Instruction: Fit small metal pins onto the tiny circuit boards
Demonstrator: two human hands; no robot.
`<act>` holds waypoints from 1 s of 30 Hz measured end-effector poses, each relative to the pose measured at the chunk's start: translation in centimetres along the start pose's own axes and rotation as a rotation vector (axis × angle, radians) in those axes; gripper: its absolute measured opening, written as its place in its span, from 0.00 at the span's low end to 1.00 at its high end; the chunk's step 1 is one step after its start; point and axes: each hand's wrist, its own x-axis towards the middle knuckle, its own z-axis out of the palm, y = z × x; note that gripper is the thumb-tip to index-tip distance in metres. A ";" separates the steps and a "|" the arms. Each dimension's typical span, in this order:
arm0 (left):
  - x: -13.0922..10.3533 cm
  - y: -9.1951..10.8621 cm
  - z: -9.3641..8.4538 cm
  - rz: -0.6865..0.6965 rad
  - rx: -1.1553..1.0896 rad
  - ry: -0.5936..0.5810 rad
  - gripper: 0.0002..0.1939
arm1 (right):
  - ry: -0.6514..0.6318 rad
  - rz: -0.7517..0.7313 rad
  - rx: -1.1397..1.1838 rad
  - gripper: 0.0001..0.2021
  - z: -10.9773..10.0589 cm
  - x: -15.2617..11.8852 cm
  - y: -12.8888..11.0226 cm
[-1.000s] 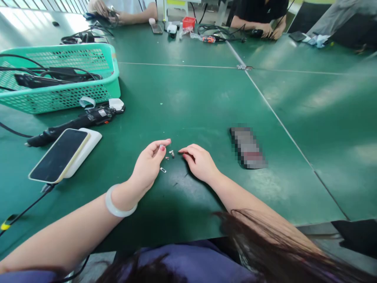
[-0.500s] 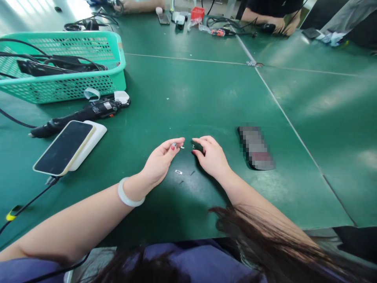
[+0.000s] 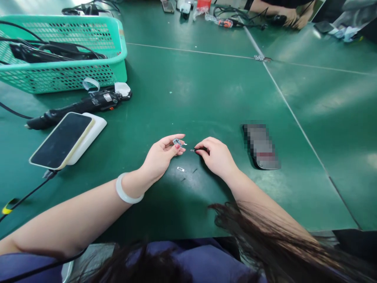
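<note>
Between the thumb and fingers of my left hand (image 3: 160, 157) is a small grey part (image 3: 177, 142) with holes and a pale metal tip sticking out to the right. My right hand (image 3: 217, 156), a short way to its right, pinches a tiny metal piece (image 3: 193, 150); its exact kind is too small to tell. The two hands are apart. Below them on the green table (image 3: 206, 94) lies a small white rectangular frame-like piece (image 3: 180, 169), with thin dark slivers (image 3: 194, 170) beside it.
Left are a green basket (image 3: 73, 72) of cables, a black electric screwdriver (image 3: 79, 106), and a phone (image 3: 61, 141) on a white block (image 3: 88, 137). A dark pixelated object (image 3: 261, 146) lies right. Across the table rest a co-worker's hands (image 3: 293, 19) near cables.
The view has shifted slightly, so the basket sits higher. My left hand has turned and shows more of the grey part. My right fingers have closed in a pinch on the tiny piece.
</note>
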 end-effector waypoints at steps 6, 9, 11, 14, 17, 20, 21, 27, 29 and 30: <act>-0.4 0.2 0.3 -0.034 0.161 -0.031 0.19 | 0.020 -0.049 0.055 0.07 -0.3 -0.1 -0.8; -0.7 0.3 0.5 -0.034 0.257 -0.058 0.21 | 0.031 -0.095 0.079 0.07 -0.4 -0.5 -1.5; -0.9 0.4 0.6 -0.032 0.341 -0.094 0.22 | 0.004 -0.124 0.063 0.07 -0.4 -0.8 -1.9; -1.1 0.6 0.5 -0.027 0.454 -0.128 0.25 | -0.001 -0.157 0.068 0.07 -0.2 -1.1 -2.4; -1.1 0.4 0.3 -0.016 0.530 -0.155 0.26 | 0.030 -0.160 0.105 0.07 -0.1 -1.2 -2.7; -1.2 0.0 0.2 0.031 0.586 -0.179 0.27 | 0.049 -0.153 0.156 0.06 0.0 -1.3 -2.9; -1.2 0.0 0.2 0.040 0.602 -0.181 0.27 | 0.051 -0.149 0.174 0.06 0.0 -1.3 -2.9; -1.2 0.1 0.2 0.052 0.628 -0.186 0.28 | 0.039 -0.080 0.263 0.06 0.0 -1.4 -2.7; -1.3 0.1 0.2 0.047 0.616 -0.179 0.28 | 0.032 -0.064 0.269 0.06 0.0 -1.4 -2.7; -1.3 0.2 0.2 0.043 0.608 -0.175 0.27 | 0.032 -0.062 0.269 0.06 0.0 -1.4 -2.7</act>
